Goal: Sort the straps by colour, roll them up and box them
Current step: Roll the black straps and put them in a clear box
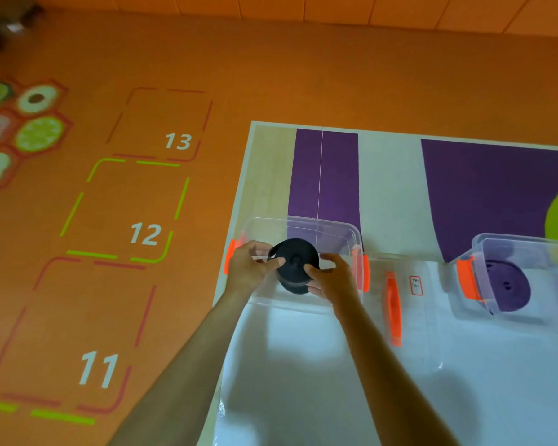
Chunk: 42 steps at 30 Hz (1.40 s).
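Note:
A rolled black strap (pixel 295 263) is held over a clear plastic box (pixel 332 228) with orange latches, at the table's left edge. My left hand (pixel 250 267) pinches the roll from the left with thumb and fingers. From the right, my right hand (pixel 331 278) grips it, thumb on the roll's face. A second clear box (pixel 525 249) at the right holds a rolled purple strap (pixel 506 289).
A clear lid (pixel 413 317) with an orange latch and a small label lies between the two boxes. The table (pixel 390 194) has white, purple and green panels. To the left lies an orange floor with numbered squares 11, 12, 13.

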Each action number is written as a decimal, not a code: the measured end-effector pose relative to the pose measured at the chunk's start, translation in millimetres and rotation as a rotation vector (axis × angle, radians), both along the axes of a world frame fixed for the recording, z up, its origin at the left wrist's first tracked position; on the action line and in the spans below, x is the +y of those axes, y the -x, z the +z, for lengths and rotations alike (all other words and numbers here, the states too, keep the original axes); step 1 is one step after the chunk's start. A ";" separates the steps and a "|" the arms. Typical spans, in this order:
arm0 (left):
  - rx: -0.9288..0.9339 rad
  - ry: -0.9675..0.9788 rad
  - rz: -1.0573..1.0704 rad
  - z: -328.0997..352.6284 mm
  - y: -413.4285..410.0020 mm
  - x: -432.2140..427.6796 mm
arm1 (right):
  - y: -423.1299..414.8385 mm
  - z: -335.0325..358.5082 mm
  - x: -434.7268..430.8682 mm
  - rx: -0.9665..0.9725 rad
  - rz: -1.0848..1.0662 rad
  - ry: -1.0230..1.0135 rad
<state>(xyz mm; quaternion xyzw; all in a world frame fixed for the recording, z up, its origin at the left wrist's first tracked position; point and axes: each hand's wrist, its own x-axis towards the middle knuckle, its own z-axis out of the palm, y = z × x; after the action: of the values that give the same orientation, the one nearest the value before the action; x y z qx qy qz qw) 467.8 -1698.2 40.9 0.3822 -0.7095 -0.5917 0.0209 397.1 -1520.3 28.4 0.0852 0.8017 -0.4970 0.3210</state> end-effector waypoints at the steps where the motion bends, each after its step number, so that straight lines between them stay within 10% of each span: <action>1: -0.001 -0.001 -0.006 -3.2 5.7 -0.8 | 6.6 0.2 -0.7 -0.011 0.032 -0.034; 13: -0.176 0.098 -0.147 -62.6 43.3 6.6 | 41.7 -50.5 -18.3 -0.491 0.218 -0.241; 26: -0.302 0.230 -0.379 -69.5 44.7 3.6 | 26.6 -26.7 -19.3 -0.048 0.492 -0.464; 42: -0.116 0.993 -0.662 47.6 -84.0 -5.5 | -61.0 78.1 55.3 0.600 0.458 -0.516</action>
<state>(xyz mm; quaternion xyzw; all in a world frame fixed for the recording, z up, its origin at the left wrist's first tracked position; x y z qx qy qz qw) 551.8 -1703.8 88.6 0.1169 -0.9825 -0.1426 -0.0271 458.1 -1465.0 106.5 -0.1648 0.9550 -0.1998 0.1446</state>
